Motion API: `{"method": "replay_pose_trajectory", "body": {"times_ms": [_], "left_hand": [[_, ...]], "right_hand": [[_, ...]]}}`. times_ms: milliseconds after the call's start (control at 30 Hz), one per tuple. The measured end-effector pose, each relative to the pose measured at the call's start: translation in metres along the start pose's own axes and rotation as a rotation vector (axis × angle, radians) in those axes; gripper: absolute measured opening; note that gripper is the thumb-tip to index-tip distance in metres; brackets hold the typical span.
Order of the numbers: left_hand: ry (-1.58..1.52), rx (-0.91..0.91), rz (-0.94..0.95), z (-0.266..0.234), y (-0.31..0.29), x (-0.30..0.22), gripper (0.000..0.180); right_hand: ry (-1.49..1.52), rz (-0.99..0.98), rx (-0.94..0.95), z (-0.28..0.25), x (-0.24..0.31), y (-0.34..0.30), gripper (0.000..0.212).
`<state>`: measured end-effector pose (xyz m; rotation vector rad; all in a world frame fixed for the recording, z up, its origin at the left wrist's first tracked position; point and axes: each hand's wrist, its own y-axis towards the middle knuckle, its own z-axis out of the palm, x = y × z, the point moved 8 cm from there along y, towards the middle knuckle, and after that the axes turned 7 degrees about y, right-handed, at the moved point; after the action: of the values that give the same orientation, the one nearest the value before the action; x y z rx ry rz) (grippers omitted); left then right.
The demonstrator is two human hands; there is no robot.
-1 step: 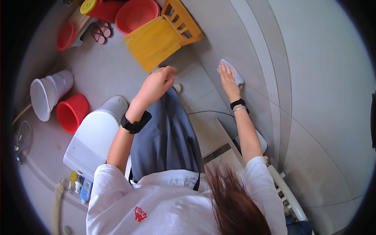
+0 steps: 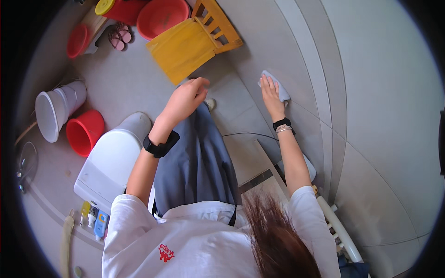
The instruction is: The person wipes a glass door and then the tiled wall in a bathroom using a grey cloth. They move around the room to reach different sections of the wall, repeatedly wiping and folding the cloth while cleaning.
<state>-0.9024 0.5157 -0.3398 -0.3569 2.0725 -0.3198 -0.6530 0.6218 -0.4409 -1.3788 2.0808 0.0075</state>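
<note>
My right hand (image 2: 272, 97) is stretched out to the right, holding a pale grey-blue cloth (image 2: 283, 94) against the grey tiled wall (image 2: 303, 111). Its fingers lie long over the cloth, and a black band circles the wrist. In front of my body, over my grey trousers (image 2: 192, 162), hangs my left hand (image 2: 185, 99). Its fingers are loosely bent with a gap to the thumb, and nothing shows in them. Another black band is on that wrist.
A yellow wooden chair (image 2: 185, 48) stands ahead beside a red basin (image 2: 162, 18). To the left are a white toilet (image 2: 109, 162), a red bucket (image 2: 85, 133) and white buckets (image 2: 50, 116). Pink sandals (image 2: 119, 37) lie farther off. A white rail (image 2: 340, 227) runs at lower right.
</note>
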Motion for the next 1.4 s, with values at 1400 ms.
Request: {"method": "replay_pose_trajectory", "body": {"times_ms": [1400], "left_hand": [[-0.033, 0.117, 0.008, 0.036, -0.023, -0.028, 0.027]], "right_hand": [[0.441, 0.553, -0.839, -0.224, -0.109, -0.144, 0.030]]}}
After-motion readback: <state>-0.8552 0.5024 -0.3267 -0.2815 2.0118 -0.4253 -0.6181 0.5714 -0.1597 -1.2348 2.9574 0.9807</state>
